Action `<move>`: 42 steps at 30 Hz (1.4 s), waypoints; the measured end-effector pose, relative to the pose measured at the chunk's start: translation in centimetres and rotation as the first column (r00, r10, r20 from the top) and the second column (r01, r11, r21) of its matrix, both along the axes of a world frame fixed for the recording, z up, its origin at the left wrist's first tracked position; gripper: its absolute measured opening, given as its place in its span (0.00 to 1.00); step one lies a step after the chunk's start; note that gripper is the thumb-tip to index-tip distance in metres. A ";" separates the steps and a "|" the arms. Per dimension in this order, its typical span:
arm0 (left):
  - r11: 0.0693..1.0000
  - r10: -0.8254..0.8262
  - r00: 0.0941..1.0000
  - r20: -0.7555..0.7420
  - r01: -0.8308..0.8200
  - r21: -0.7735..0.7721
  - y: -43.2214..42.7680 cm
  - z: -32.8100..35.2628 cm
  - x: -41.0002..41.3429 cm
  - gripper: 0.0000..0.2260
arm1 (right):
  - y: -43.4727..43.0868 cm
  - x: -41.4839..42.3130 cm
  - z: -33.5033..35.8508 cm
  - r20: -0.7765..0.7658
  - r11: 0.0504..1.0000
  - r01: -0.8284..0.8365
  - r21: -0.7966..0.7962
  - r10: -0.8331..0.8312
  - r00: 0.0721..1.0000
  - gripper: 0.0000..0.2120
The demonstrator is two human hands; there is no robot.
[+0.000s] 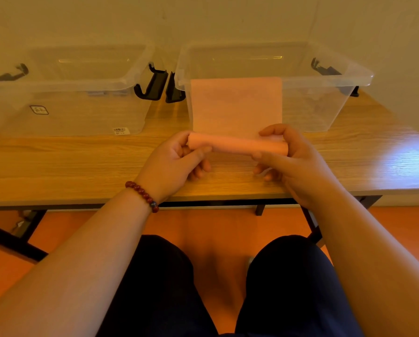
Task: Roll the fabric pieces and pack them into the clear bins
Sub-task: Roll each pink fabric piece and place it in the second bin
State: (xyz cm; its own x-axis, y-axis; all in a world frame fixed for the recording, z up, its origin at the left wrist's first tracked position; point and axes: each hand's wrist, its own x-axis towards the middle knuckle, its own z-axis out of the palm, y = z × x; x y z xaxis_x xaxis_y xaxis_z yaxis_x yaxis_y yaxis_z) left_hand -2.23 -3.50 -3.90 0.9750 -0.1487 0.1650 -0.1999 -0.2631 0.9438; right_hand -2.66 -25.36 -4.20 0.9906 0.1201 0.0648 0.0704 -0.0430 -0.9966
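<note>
Head view: half-wound pink fabric roll (237, 145) lies crosswise over the surface (81, 161), left hand (172, 161) and right hand (293, 161) each in a pinching grip on one end. Its unrolled tail (236, 105) runs straight ahead, up the right clear bin (325, 79) to the rim.

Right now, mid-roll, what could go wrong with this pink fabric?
1. The left hand and right hand grip only the ends of the roll, so its unsupported middle may loosen or go cone-shaped.
2. The unrolled pink fabric reaches up the front of the right bin; it could snag at the rim or tug the bin as it winds in.
</note>
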 end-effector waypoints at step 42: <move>0.997 0.051 0.998 0.035 -0.049 -0.058 0.3 -0.2 -0.1 0.06 | 0.1 -0.1 0.1 0.020 1.000 -0.012 -0.020 0.012 1.000 0.09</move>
State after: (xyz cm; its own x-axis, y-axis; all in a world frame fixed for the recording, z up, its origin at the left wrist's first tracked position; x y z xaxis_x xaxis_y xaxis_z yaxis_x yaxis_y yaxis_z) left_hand -2.31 -3.23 -4.08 0.9741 -0.0894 0.2079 -0.2228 -0.2192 0.9499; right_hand -2.78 -25.27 -4.14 0.9876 0.1336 0.0826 0.0915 -0.0621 -0.9939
